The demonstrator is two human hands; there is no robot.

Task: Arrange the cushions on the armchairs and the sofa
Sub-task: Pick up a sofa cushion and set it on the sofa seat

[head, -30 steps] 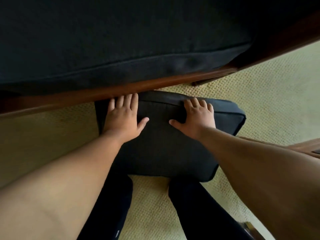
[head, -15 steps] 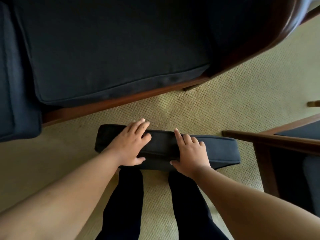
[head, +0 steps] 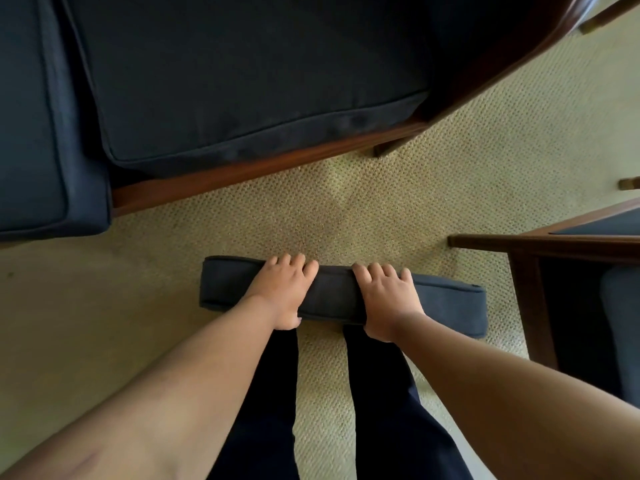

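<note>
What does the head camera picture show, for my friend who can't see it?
Two bare hands, left hand and right hand, grip a dark cushion held on edge over beige carpet. Ahead is a sofa with dark seat cushions; an armchair stands at right.

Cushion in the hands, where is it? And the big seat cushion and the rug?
held cushion [head: 332, 299]: head view, top edge between the hands.
seat cushion [head: 242, 74]: head view, middle of its flat top.
rug [head: 467, 174]: head view, bare woven patch.
</note>
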